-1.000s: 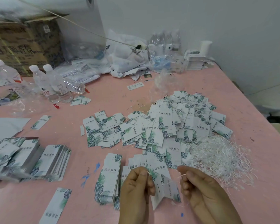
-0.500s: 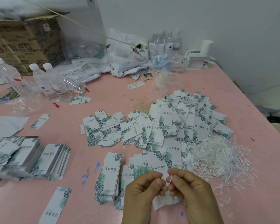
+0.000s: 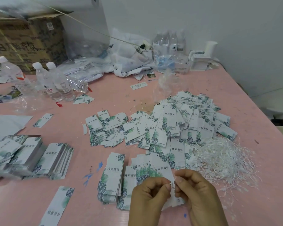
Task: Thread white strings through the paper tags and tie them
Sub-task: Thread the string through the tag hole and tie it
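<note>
A: Where are the hands, and what are they doing?

B: Both sit low in the view, close together over the pink counter [image 3: 153, 88]. The left hand [image 3: 149, 195] and right hand [image 3: 197, 190] have fingertips pinched almost tip to tip on a thin white string [image 3: 171, 184], with a tag [image 3: 173, 201] hanging between the palms.

A: Where are the other tags and strings?

B: A big loose heap of tags [image 3: 178, 124] lies ahead of the hands. A tangle of strings [image 3: 222, 160] lies to its right, touching the heap's near edge. Neat stacks [image 3: 54, 159] sit to the left.

A: How would the string handle?

B: Judging by its look, it is very light and limp, likely to flop and slip, so it is best pinched right near its end. Whether it has gone through the hole I cannot tell.

A: And the tag?

B: It looks like thin card, light and fairly stiff but easy to crease. Hold it by the edges near the punched end, leaving the hole free
</note>
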The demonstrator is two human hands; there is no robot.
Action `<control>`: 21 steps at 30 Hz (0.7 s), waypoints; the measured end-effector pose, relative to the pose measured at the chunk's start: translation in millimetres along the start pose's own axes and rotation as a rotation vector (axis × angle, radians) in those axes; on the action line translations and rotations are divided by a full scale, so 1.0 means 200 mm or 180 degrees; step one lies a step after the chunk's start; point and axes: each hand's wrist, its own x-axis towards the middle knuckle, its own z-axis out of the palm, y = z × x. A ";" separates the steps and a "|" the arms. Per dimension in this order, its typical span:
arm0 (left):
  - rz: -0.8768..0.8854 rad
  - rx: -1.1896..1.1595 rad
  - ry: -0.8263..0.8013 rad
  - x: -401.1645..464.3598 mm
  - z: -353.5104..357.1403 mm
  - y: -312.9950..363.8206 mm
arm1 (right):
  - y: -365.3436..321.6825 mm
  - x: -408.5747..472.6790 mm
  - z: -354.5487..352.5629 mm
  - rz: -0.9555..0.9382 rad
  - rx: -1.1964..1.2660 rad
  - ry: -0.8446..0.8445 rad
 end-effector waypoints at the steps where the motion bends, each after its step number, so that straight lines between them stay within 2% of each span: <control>1: 0.0026 0.0076 0.0014 0.00 0.00 0.00 | 0.00 0.00 0.00 -0.0043 -0.0048 0.0013; 13: -0.0029 0.0151 0.0163 0.00 0.02 -0.01 | -0.04 -0.05 0.06 -0.0301 -0.0582 0.0268; 21: -0.0099 0.0171 0.0165 0.01 0.02 0.01 | -0.03 -0.06 0.06 -0.0381 -0.0636 0.0345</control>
